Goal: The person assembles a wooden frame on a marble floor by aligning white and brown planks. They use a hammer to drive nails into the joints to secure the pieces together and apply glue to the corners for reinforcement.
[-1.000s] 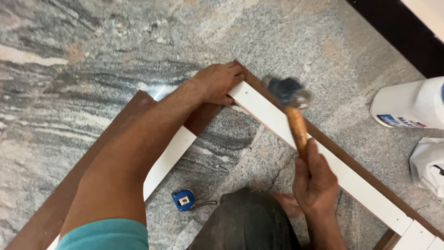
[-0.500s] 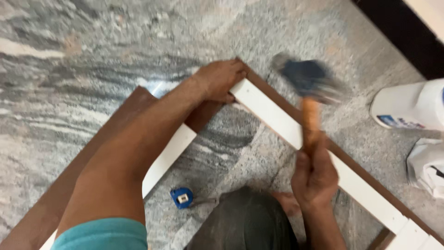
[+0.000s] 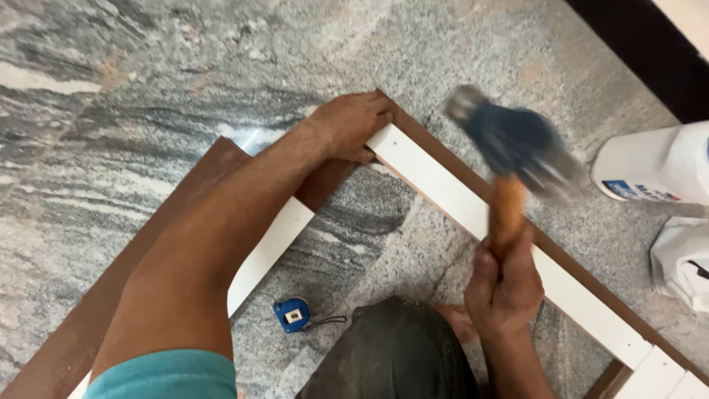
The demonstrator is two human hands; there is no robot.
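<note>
My right hand [image 3: 506, 284] grips the wooden handle of a hammer [image 3: 509, 159], whose dark blue head is raised and blurred above a white board strip with a brown edge [image 3: 450, 196]. My left hand [image 3: 354, 124] presses on the corner where that strip meets a second brown and white board [image 3: 269, 236] lying on the stone floor. The hammer head hangs to the right of my left hand, above the strip.
A small blue tape measure [image 3: 292, 314] lies on the grey stone floor [image 3: 148, 81] between the boards. A white container [image 3: 653, 166] and a white bag [image 3: 683, 258] sit at the right. My dark-clad knee [image 3: 391, 355] is at the bottom.
The hammer head has swung up from the strip and moved to the right. My left hand has stayed on the corner.
</note>
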